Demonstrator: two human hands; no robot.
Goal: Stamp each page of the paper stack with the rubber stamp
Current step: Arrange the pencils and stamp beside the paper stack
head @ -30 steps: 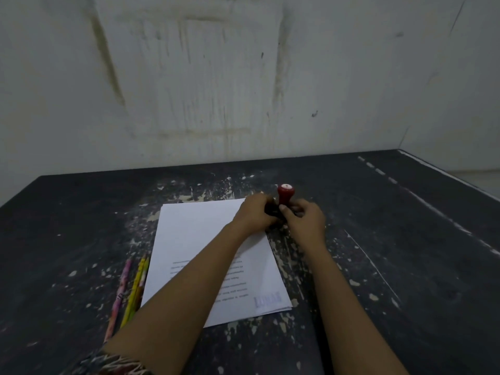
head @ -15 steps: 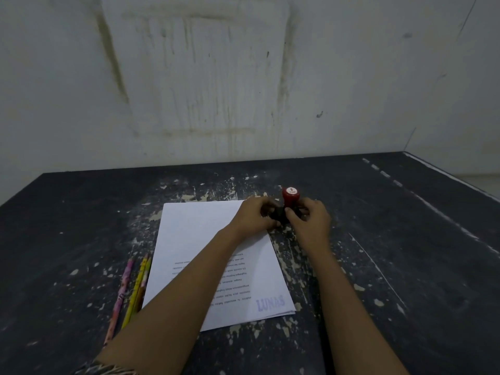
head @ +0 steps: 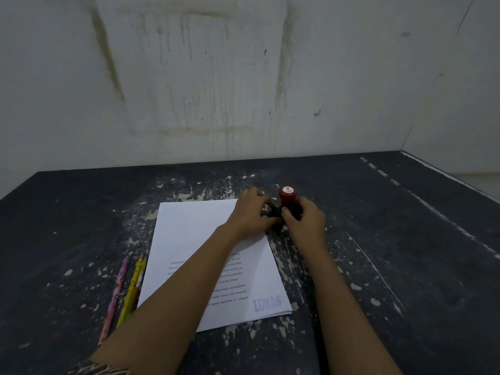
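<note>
A white paper stack (head: 194, 239) lies on the dark table, its printed text upside down to me and a blue "LUNAS" stamp mark (head: 267, 303) at its near right corner. The rubber stamp (head: 287, 197), with a red knob labelled "TOP" and a black base, stands just off the stack's far right corner. My left hand (head: 250, 212) and my right hand (head: 305, 219) both grip the stamp's black base from either side. The base is mostly hidden by my fingers.
Three pencils (head: 127, 288), one pink and two yellow, lie side by side left of the stack. The black table (head: 405, 266) is scratched and flecked with pale paint chips. A stained white wall rises behind it, and the table's right edge runs near a side wall.
My hands and the stamp stay at the stack's far right corner; my left fingers have shifted slightly on the base. The view has tilted a little.
</note>
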